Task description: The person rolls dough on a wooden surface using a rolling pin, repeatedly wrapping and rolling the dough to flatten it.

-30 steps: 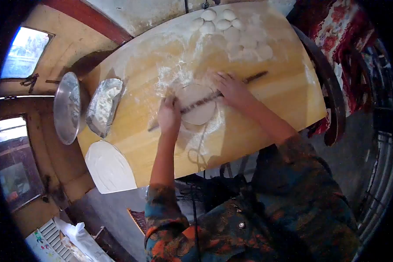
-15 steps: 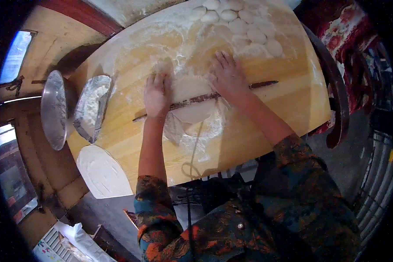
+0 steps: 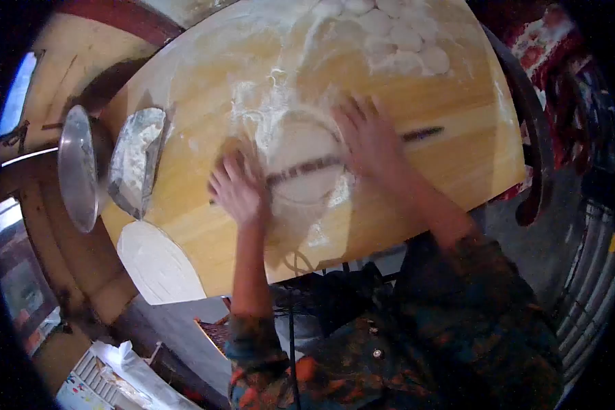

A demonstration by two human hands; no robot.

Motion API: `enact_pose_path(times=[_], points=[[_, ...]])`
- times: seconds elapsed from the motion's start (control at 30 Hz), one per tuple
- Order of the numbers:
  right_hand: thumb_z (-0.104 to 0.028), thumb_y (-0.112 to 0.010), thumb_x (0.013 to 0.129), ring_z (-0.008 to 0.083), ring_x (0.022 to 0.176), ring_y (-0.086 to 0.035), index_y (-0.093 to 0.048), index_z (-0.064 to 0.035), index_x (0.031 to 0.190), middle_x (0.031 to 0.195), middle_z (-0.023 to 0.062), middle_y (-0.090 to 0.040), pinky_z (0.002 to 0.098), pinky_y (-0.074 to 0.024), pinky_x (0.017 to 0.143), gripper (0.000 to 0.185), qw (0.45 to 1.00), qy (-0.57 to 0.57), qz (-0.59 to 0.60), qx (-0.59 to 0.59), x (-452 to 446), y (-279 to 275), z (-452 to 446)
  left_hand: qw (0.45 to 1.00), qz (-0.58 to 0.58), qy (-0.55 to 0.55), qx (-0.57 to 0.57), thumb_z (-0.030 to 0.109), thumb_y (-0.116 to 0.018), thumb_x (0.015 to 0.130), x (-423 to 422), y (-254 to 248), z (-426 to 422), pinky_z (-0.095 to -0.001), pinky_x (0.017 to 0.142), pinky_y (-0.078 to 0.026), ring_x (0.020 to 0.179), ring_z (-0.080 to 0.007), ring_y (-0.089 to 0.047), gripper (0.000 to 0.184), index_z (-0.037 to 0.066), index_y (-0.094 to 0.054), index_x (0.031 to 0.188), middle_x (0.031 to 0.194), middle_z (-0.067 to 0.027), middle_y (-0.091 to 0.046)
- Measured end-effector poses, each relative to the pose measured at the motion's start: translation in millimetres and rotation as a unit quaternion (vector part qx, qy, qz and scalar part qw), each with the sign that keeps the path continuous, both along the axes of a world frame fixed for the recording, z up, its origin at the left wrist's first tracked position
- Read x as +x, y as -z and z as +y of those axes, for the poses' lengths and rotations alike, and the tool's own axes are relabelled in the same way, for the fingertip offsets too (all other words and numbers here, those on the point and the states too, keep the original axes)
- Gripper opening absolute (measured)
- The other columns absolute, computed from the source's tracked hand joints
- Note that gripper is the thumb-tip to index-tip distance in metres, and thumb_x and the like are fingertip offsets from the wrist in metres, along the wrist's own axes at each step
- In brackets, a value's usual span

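A thin dark rolling pin [image 3: 306,167] lies slantwise across a round, flat sheet of dough [image 3: 306,142] on the floured wooden board. Over the pin's left part rests my left hand [image 3: 239,190], palm down with its fingers spread. My right hand [image 3: 370,140] lies flat on the pin's right part, fingers stretched forward and blurred by motion. Both ends of the pin stick out beyond the hands, and the parts under the palms are hidden. Loose flour [image 3: 270,113] is scattered around the dough.
Several small dough rounds [image 3: 406,37] sit at the board's [image 3: 471,157] far right. On the left are an open flour bag [image 3: 138,160], a metal bowl [image 3: 78,167] tilted on its side and a large rolled dough sheet [image 3: 158,263] hanging over the edge. A curved dark rim [image 3: 536,157] borders the right side.
My left hand has moved back toward me and spread its fingers. My right hand has shifted slightly right and nearer. The dough sheet now looks rounder under the pin. The view has tilted slightly.
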State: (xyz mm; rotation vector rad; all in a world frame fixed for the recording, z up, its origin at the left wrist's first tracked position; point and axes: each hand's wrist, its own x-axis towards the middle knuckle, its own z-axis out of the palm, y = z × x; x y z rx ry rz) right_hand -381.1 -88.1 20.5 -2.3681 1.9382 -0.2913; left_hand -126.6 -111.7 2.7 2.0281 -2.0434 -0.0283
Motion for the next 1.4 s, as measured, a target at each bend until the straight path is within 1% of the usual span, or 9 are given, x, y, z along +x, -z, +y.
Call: enact_pose_path(times=[0.17,0.43,0.6,0.8,0.87,0.97,1.03,1.2,1.4], points=[[-0.032,-0.061,0.082,0.0366,0.134,-0.034,-0.046,-0.0033,0.135,0.139,0.0175,-0.046,0.0533,-0.0241,0.111,0.062,0.995,0.076,0.022,-0.061,-4,11,-93,0.994,-0.071,0.037,-0.074,0.036,-0.048,0.093,-3,6,-93,-0.0520,0.106,-0.028,0.132,-0.0346,-0.038,0.054,0.008,-0.042,0.139,0.141,-0.0166,-0.044],[-0.032,-0.060,0.082,0.0361,0.133,-0.036,-0.046,-0.0017,0.135,0.144,0.0191,-0.040,0.0513,-0.0226,0.113,0.063,0.998,-0.048,0.037,0.028,-2,5,37,0.993,-0.002,0.112,0.021,0.033,-0.050,0.091,2,-12,38,-0.0500,0.112,-0.018,0.140,-0.0354,-0.029,0.054,0.010,-0.044,0.139,0.148,-0.0166,-0.037],[-0.033,-0.061,0.084,0.0328,0.136,-0.035,-0.048,-0.0018,0.131,0.144,0.0188,-0.041,0.0511,-0.0214,0.113,0.058,0.997,0.047,-0.062,-0.029,3,12,-77,0.988,0.117,0.103,-0.010,0.028,-0.056,0.089,-19,-3,-76,-0.0458,0.097,-0.039,0.118,-0.0358,-0.050,0.039,0.008,-0.055,0.123,0.129,-0.0170,-0.054],[-0.026,-0.068,0.078,0.0341,0.136,-0.035,-0.054,-0.0017,0.120,0.144,0.0196,-0.039,0.0525,-0.0211,0.113,0.050,0.994,-0.109,-0.006,0.021,-40,15,-2,0.961,0.190,0.042,0.195,0.021,-0.057,0.089,-22,-35,-20,-0.0451,0.071,-0.049,0.089,-0.0369,-0.062,0.019,0.005,-0.060,0.100,0.106,-0.0168,-0.062],[-0.026,-0.068,0.078,0.0351,0.136,-0.034,-0.054,-0.0007,0.119,0.144,0.0200,-0.040,0.0521,-0.0220,0.113,0.051,0.992,-0.121,0.021,-0.017,-33,11,38,0.948,0.220,-0.029,0.227,0.021,-0.056,0.090,-11,-43,26,-0.0460,0.078,-0.046,0.091,-0.0367,-0.060,0.019,0.006,-0.061,0.100,0.100,-0.0147,-0.062],[-0.026,-0.065,0.079,0.0367,0.135,-0.035,-0.053,0.0003,0.121,0.143,0.0213,-0.041,0.0517,-0.0238,0.113,0.051,0.998,-0.053,-0.010,-0.009,-13,-8,49,0.999,0.011,0.039,-0.021,0.023,-0.053,0.092,30,12,54,-0.0470,0.086,-0.040,0.096,-0.0360,-0.055,0.022,0.006,-0.060,0.103,0.102,-0.0142,-0.061],[-0.026,-0.062,0.082,0.0376,0.134,-0.036,-0.051,0.0007,0.125,0.141,0.0226,-0.042,0.0517,-0.0253,0.112,0.052,1.000,-0.005,0.000,0.012,1,-3,25,0.998,0.007,0.017,-0.055,0.025,-0.051,0.093,28,6,20,-0.0479,0.090,-0.034,0.100,-0.0348,-0.051,0.028,0.005,-0.057,0.112,0.110,-0.0159,-0.057],[-0.027,-0.057,0.084,0.0386,0.132,-0.036,-0.046,-0.0005,0.134,0.141,0.0224,-0.043,0.0528,-0.0250,0.111,0.057,0.993,0.098,-0.013,-0.070,5,9,-74,0.997,0.010,-0.006,-0.079,0.029,-0.047,0.093,24,2,-81,-0.0507,0.101,-0.031,0.123,-0.0349,-0.045,0.046,0.007,-0.047,0.133,0.132,-0.0168,-0.050],[-0.032,-0.059,0.084,0.0376,0.132,-0.038,-0.046,-0.0016,0.135,0.139,0.0197,-0.045,0.0515,-0.0238,0.112,0.061,0.997,-0.041,0.020,0.065,-14,-2,51,0.993,-0.045,0.107,0.027,0.032,-0.041,0.094,22,-12,49,-0.0507,0.109,-0.024,0.135,-0.0323,-0.036,0.050,0.009,-0.044,0.139,0.145,-0.0150,-0.042]])
